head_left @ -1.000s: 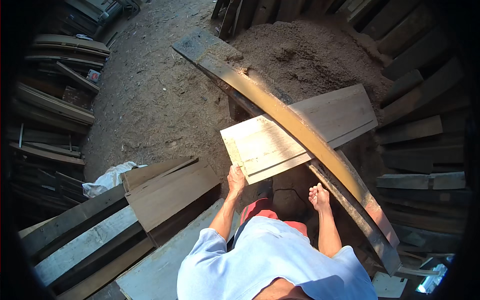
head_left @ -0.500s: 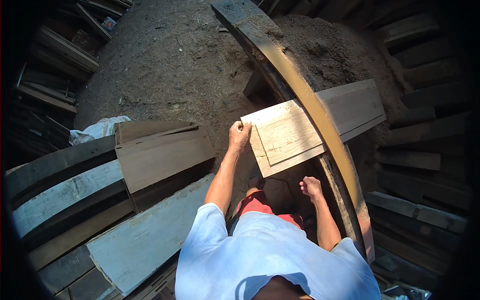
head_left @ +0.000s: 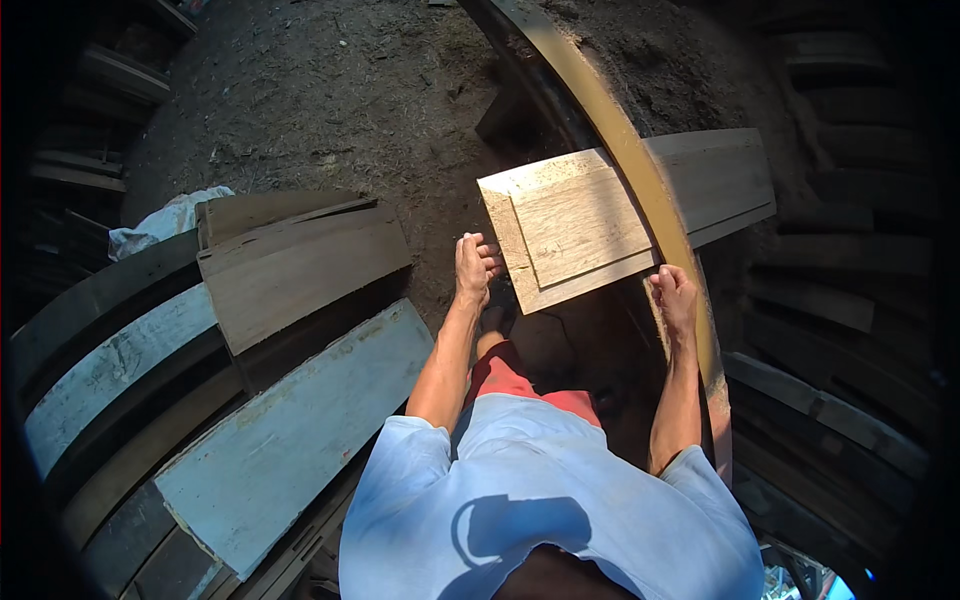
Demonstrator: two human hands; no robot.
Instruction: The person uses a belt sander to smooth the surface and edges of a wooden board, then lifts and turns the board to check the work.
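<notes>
A pale wooden panel (head_left: 575, 215) with a raised middle and a lower border lies across a long, narrow yellow-topped beam (head_left: 640, 170). The beam appears to cross over the panel, hiding a strip of it, and the panel's shaded end shows on the right. My left hand (head_left: 474, 268) is just off the panel's left edge, fingers loosely apart and nothing in them. At the panel's near edge, beside the beam, my right hand (head_left: 677, 295) is closed with fingers curled in. Whether it holds something small cannot be made out.
Stacked boards stand at the left, among them a brown board (head_left: 305, 270) and a pale blue board (head_left: 300, 430). A white sack (head_left: 165, 222) sits behind them. More dark planks (head_left: 830, 300) line the right side. Debris-strewn ground (head_left: 310, 120) stretches ahead.
My left hand has let go of the panel's left corner and opened. My right hand has moved up and right to the beam, still closed. The view has shifted slightly.
</notes>
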